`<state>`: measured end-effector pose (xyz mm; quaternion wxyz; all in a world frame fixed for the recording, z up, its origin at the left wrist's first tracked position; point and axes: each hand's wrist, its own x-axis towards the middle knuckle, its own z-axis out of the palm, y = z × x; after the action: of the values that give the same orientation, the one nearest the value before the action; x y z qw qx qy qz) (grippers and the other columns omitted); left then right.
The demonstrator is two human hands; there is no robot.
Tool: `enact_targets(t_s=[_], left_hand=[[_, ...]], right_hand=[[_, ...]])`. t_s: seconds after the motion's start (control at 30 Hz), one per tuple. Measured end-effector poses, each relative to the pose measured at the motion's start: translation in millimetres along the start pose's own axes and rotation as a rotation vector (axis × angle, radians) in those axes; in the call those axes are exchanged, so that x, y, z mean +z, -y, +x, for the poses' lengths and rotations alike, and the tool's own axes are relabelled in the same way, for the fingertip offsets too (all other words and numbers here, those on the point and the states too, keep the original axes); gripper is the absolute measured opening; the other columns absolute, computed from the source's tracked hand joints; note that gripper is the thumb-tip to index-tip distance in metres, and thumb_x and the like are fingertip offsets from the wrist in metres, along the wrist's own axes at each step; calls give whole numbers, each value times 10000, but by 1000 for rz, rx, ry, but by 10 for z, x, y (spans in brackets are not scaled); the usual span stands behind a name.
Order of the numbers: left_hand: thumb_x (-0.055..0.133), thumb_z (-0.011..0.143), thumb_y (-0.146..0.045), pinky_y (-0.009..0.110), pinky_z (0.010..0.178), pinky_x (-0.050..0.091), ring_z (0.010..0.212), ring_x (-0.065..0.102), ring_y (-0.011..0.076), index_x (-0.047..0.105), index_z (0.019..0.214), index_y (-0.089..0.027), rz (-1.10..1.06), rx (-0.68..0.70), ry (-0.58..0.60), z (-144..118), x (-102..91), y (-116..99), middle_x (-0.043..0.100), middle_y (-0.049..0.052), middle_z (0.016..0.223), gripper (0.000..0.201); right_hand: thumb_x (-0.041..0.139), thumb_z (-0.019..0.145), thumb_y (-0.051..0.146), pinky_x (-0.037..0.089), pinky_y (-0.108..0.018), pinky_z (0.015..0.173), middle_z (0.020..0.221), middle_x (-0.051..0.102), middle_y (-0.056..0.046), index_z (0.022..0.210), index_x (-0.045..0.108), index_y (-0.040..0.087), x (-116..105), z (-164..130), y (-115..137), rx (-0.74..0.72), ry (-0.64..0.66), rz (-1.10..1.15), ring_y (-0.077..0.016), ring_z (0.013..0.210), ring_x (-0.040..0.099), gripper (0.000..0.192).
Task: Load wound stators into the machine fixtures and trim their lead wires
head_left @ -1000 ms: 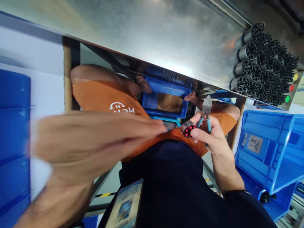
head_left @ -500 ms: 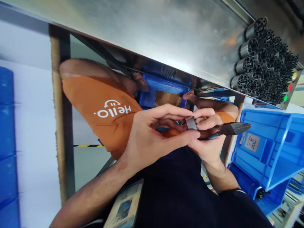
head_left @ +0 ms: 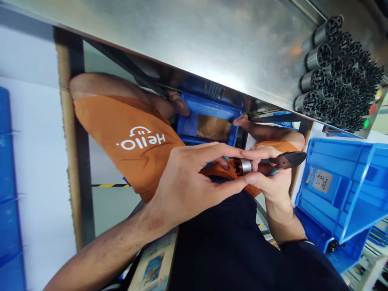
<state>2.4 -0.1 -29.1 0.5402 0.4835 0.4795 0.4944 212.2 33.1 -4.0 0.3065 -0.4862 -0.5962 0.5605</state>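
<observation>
In front of my lap, a small motor stator [head_left: 246, 166], a steel ring with a black toothed end and reddish windings, sits between both hands. My left hand [head_left: 184, 173] reaches round it from the left, thumb below and forefinger above, their tips meeting my right fingers. My right hand [head_left: 274, 184] pinches the ring from the right. Diagonal cutters [head_left: 289, 159] are also kept in my right hand, their dark jaws closed and pointing right; the handles are mostly hidden in the palm.
A metal worktable [head_left: 212, 44] spans the top, with rows of similar stators [head_left: 330, 87] standing at its right end. A blue crate [head_left: 321, 202] stands at the right. Under the table, between the feet, is a blue bin [head_left: 190, 121] with brown cardboard inside.
The stator has turned so its toothed, wound end faces left. My right hand has shifted its fingers, and the cutters have moved slightly left and up.
</observation>
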Motion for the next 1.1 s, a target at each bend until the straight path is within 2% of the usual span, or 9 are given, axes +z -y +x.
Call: enact_targets(t_s=[0.1, 0.23, 0.33, 0.4, 0.5, 0.6, 0.8, 0.97, 1.1], left_hand=[[964, 886, -318, 305, 636, 690, 683, 785, 194, 880, 1131, -381, -7, 6, 7, -5, 14, 3, 872, -36, 975, 266], [934, 931, -303, 241, 628, 689, 709, 798, 163, 879, 1130, -330, -25, -11, -5, -12, 26, -21, 855, -4, 1004, 207], [956, 911, -250, 217, 665, 714, 754, 819, 153, 882, 1139, -295, -119, -61, 2, -19, 36, -25, 840, 13, 1064, 244], [978, 895, -229, 242, 737, 746, 836, 845, 175, 895, 1139, -299, -249, -127, 6, -26, 55, -9, 846, 23, 1131, 267], [996, 878, -197, 272, 842, 771, 971, 870, 204, 918, 1144, -334, -433, -169, -8, -42, 105, 39, 858, 24, 1199, 309], [1014, 857, -167, 287, 881, 780, 997, 876, 204, 923, 1169, -362, -545, -158, -48, -60, 164, 86, 862, 23, 1218, 378], [1031, 875, -249, 253, 739, 760, 877, 853, 176, 936, 1077, -353, -553, -153, -130, -77, 211, 110, 873, 30, 1136, 246], [983, 937, -220, 277, 869, 775, 971, 872, 171, 931, 1110, -367, -656, -147, -105, -83, 218, 108, 880, 4, 1165, 233], [947, 982, -241, 286, 919, 766, 1029, 870, 172, 913, 1076, -342, -652, -156, -124, -99, 225, 112, 879, 5, 1200, 142]], right_hand=[[987, 946, 449, 467, -342, 586, 677, 656, 35, 1132, 936, 383, 6, 6, -4, -19, 9, 3, -164, 624, 576, 204], [929, 1006, 379, 537, -365, 643, 820, 779, -5, 1047, 924, 364, 21, -27, -2, -9, -18, -17, -188, 708, 667, 45], [920, 999, 494, 526, -382, 603, 814, 766, -32, 959, 899, 328, 57, -55, 8, 47, -83, -64, -213, 713, 670, 172], [918, 986, 563, 512, -387, 586, 777, 733, -29, 913, 871, 322, 96, -60, 12, 66, -123, -55, -215, 691, 647, 256], [928, 975, 572, 544, -403, 641, 736, 683, -5, 884, 828, 325, 166, -45, 7, 15, -180, -1, -208, 680, 629, 282], [918, 998, 535, 580, -414, 723, 739, 663, 8, 895, 803, 334, 232, -26, -7, -44, -220, 35, -202, 704, 639, 253], [893, 961, 686, 545, -411, 669, 678, 577, 19, 828, 713, 315, 307, -1, -36, -28, -245, 17, -201, 645, 565, 434], [910, 982, 592, 515, -395, 661, 666, 546, 28, 826, 729, 322, 314, 28, -27, -85, -199, 112, -186, 626, 526, 360], [909, 969, 639, 509, -401, 633, 694, 586, 7, 871, 786, 324, 241, -7, 25, -19, -150, -1, -201, 652, 551, 352]])
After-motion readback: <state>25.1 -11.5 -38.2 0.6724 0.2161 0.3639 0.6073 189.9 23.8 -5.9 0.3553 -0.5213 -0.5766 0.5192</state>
